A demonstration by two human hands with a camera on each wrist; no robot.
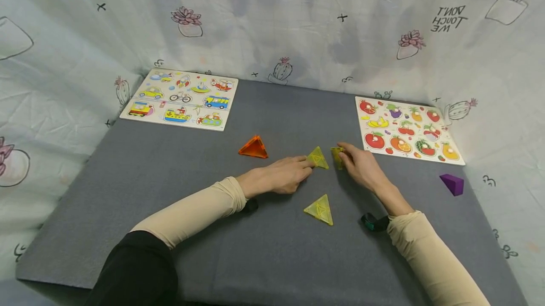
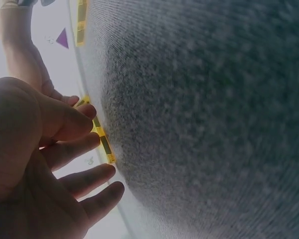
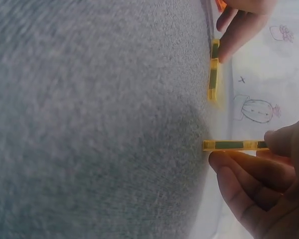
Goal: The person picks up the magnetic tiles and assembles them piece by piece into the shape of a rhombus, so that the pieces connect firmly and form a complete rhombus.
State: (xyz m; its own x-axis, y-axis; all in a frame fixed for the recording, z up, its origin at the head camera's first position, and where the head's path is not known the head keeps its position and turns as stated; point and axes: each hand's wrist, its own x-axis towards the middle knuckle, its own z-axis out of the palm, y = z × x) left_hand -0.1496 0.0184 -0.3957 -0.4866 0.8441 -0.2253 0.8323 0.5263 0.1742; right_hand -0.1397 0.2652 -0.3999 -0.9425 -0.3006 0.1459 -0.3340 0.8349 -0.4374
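Three yellow translucent triangular tiles are on the grey table. My right hand (image 1: 362,166) pinches one yellow triangular tile (image 3: 229,145) between thumb and fingers, holding it upright with its lower edge at the cloth. To its left, a second yellow tile (image 1: 320,158) lies flat. My left hand (image 1: 283,174) reaches over to this flat tile, its extended fingertips touching the left corner. In the left wrist view the thumb (image 2: 74,119) and spread fingers show close to the tile's edge. The third yellow tile (image 1: 321,210) lies flat nearer to me, apart from both hands.
An orange triangular shape (image 1: 254,147) stands left of the hands, and a purple one (image 1: 452,184) sits by the right edge. At the back are a vehicle puzzle board (image 1: 183,124) and a fruit puzzle board (image 1: 406,153). A printed curtain (image 1: 298,27) hangs behind the table.
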